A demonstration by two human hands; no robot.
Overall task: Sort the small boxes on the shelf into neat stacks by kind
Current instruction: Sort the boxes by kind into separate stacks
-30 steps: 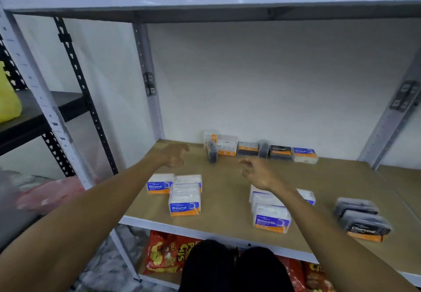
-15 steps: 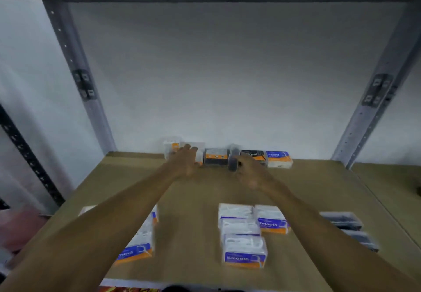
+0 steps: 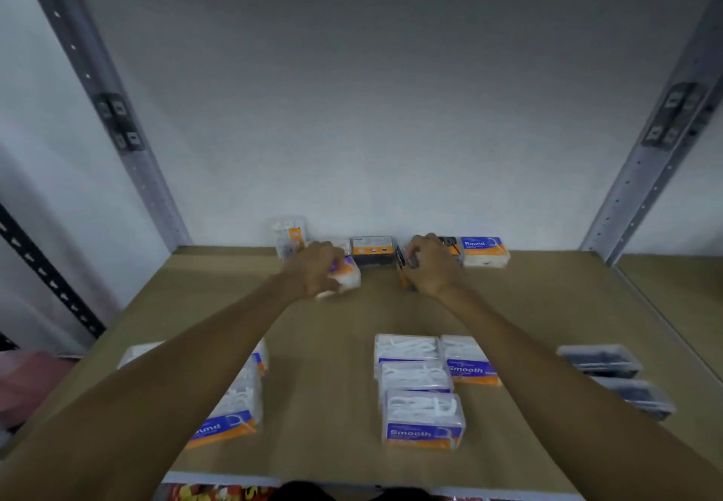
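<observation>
The shelf board [image 3: 352,344] is flat, tan and matte, and fills the lower half of the view. A plain white wall [image 3: 371,109] stands directly behind it, evenly lit and darker toward the top. Two grey perforated metal uprights frame the bay: the left upright [image 3: 105,109] and the right upright [image 3: 661,129], each carrying a dark bolted bracket. A second tan board [image 3: 680,297] adjoins on the right, past the right upright. At far left, a black perforated strut [image 3: 43,270] runs diagonally. The board's front edge [image 3: 219,479] is pale grey.
</observation>
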